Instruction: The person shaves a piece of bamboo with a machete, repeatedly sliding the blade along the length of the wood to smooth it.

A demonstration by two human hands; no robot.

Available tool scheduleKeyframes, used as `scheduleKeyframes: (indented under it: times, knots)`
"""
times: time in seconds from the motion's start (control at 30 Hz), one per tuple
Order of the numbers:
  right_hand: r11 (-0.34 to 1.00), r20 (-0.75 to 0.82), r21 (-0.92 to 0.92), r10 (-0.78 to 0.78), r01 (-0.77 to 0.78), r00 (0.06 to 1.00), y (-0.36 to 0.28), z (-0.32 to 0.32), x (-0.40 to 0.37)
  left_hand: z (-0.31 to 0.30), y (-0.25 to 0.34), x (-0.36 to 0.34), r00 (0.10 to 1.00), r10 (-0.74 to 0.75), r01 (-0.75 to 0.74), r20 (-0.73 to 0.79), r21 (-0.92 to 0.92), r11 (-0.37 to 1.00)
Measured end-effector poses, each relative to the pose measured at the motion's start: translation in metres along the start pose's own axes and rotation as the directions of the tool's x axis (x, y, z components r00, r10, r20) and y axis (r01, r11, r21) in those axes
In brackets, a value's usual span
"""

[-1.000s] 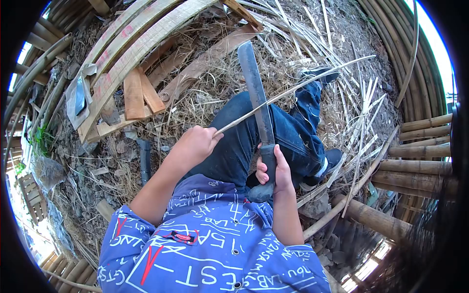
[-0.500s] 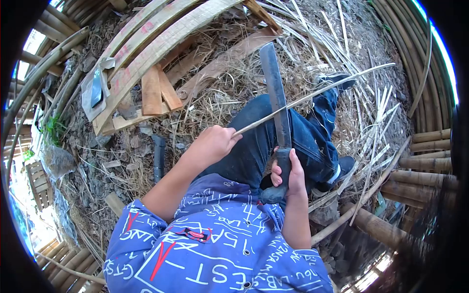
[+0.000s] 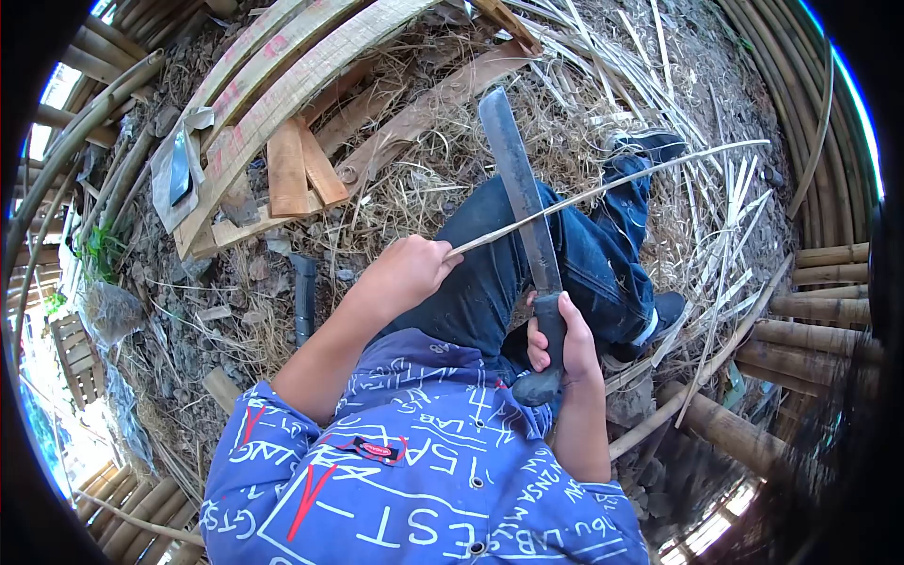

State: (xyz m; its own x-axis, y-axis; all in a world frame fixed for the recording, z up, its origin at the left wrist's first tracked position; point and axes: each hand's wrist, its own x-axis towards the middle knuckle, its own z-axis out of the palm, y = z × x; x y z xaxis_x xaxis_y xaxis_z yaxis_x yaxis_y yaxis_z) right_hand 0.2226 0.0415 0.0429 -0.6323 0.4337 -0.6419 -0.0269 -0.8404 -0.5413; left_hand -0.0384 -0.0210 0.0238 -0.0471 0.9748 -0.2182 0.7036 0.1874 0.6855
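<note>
My left hand (image 3: 411,271) pinches the near end of a thin pale strip (image 3: 612,185), which stretches up and right over my legs. The fingers of my right hand (image 3: 563,341) are wrapped round the dark handle of a large knife (image 3: 521,179). Its broad grey blade points up and slightly left, over my thigh. Strip and blade cross near the middle of the blade, above my jeans (image 3: 480,245); whether they touch is hard to tell.
Long wooden boards (image 3: 311,80) and short brown wood pieces (image 3: 287,174) lie at the upper left, beside a phone in a plastic bag (image 3: 180,174). A dark sheath-like object (image 3: 304,297) lies left of my forearm. Pale strips (image 3: 720,273) and bamboo poles (image 3: 734,433) are at the right.
The knife has tilted further left, its tip moving left and its handle slightly down. My left hand has shifted slightly left, and the strip's far end is a little lower.
</note>
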Motion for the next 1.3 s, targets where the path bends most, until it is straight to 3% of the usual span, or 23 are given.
scheduleKeyframes:
  times: [0.1,0.3,0.53,0.6,0.63,0.7,0.87,0.97,1.03,1.07,1.13,1.3]
  knots:
    - [0.983,0.045,0.177,0.038,-0.045,0.998,0.005,-0.003,0.005,-0.001,0.000,0.002,1.000,-0.003,0.003,0.003,0.020,1.000]
    - [0.938,0.167,0.338,0.022,-0.078,0.986,0.013,-0.006,0.010,-0.004,0.001,0.001,1.000,0.016,-0.016,-0.001,0.018,1.000]
    - [0.929,0.180,0.362,0.014,-0.080,0.984,0.015,-0.007,0.012,0.000,-0.004,0.000,0.999,0.031,-0.031,-0.021,-0.017,0.999]
    - [0.985,0.029,0.170,0.018,-0.023,0.999,0.012,-0.005,0.010,0.000,-0.004,0.001,0.999,0.040,-0.040,-0.030,-0.021,0.999]
    - [0.985,0.032,0.169,0.018,-0.023,0.999,0.008,-0.003,0.008,0.000,-0.004,0.001,0.999,0.031,-0.032,-0.025,-0.013,0.999]
    - [0.971,-0.078,-0.237,-0.056,0.036,0.995,-0.002,0.003,-0.002,-0.001,-0.004,0.001,1.000,0.019,-0.019,-0.015,-0.005,1.000]
    - [0.946,-0.095,-0.324,-0.031,-0.002,0.995,-0.008,0.006,-0.016,-0.005,-0.001,0.002,0.998,0.003,-0.003,0.058,0.012,1.000]
    - [0.962,-0.108,-0.270,0.004,-0.033,0.994,-0.003,0.007,-0.016,-0.009,0.003,0.002,0.998,-0.006,0.005,0.062,0.017,1.000]
    - [0.997,0.020,0.009,0.082,-0.082,0.996,0.004,0.000,-0.012,-0.013,0.010,0.001,0.996,-0.039,0.036,0.074,0.038,0.999]
    - [0.997,0.018,0.014,0.080,-0.080,0.997,0.009,-0.003,-0.009,-0.014,0.012,0.001,0.994,-0.068,0.063,0.083,0.058,0.996]
    - [0.965,0.127,0.233,0.088,-0.116,0.988,0.018,-0.007,-0.002,-0.011,0.006,0.003,0.997,-0.038,0.033,0.072,0.070,0.997]
    - [0.946,0.218,0.299,0.058,-0.123,0.974,0.026,-0.014,0.005,-0.012,0.002,0.005,0.998,0.006,-0.013,0.065,0.096,0.995]
